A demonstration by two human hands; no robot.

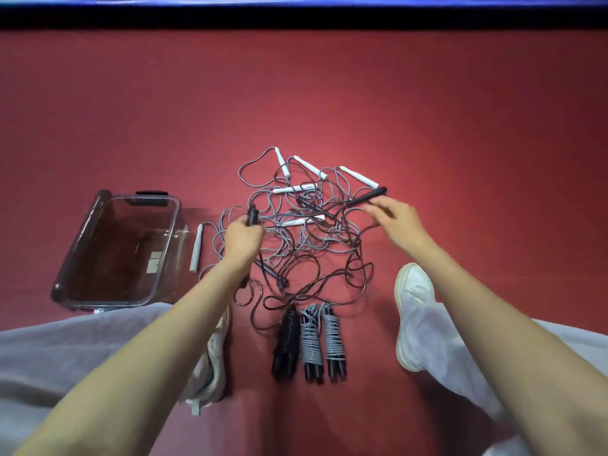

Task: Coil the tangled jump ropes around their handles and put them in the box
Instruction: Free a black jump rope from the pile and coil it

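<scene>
While the left grip [241, 240] holds one black handle [252, 216] over the tangled ropes [306, 232] on the floor [329, 93], the right grip [394, 218] reaches a second black handle [367, 196]; blur hides whether it holds. Likely step: pulling this pair free, then coiling. Three coiled ropes [309, 343] wait near the feet; the box [79, 245], left, holds none.

The box [80, 236] sits on the floor [329, 93] at the left. The tangled ropes [306, 235] lie to its right, in the middle. Three coiled ropes [311, 343] lie side by side in front of the tangle.
</scene>
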